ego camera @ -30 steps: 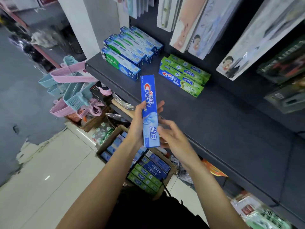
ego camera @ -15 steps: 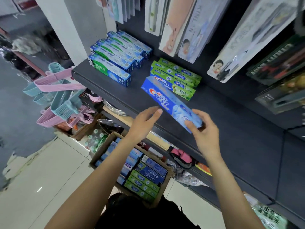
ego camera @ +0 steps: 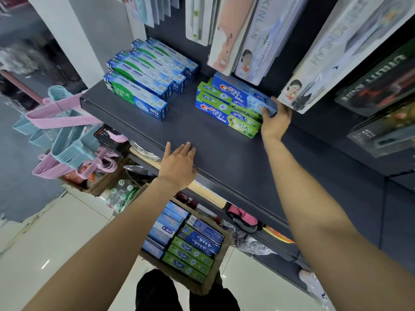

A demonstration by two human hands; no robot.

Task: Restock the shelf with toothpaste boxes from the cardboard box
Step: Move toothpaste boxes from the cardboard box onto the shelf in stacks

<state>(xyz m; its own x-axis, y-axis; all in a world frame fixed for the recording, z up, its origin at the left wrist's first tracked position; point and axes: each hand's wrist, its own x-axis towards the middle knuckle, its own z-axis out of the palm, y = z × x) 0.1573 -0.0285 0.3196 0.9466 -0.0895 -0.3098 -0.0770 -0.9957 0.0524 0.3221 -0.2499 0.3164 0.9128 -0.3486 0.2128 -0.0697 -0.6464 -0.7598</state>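
The right hand (ego camera: 275,118) grips the near end of a blue Crest toothpaste box (ego camera: 243,95), which lies on top of the green Crest stack (ego camera: 226,113) at the back of the dark shelf (ego camera: 224,158), just under hanging packs marked KINLAN (ego camera: 332,48). The left hand (ego camera: 178,163) rests flat with straight fingers on the shelf's front edge, holding nothing. Bare shelf surface lies between the Crest stack and the DARLIE boxes (ego camera: 146,72) to its left, and across the whole right side. Below the shelf edge, the cardboard box (ego camera: 211,286) on the floor holds blue and green toothpaste boxes.
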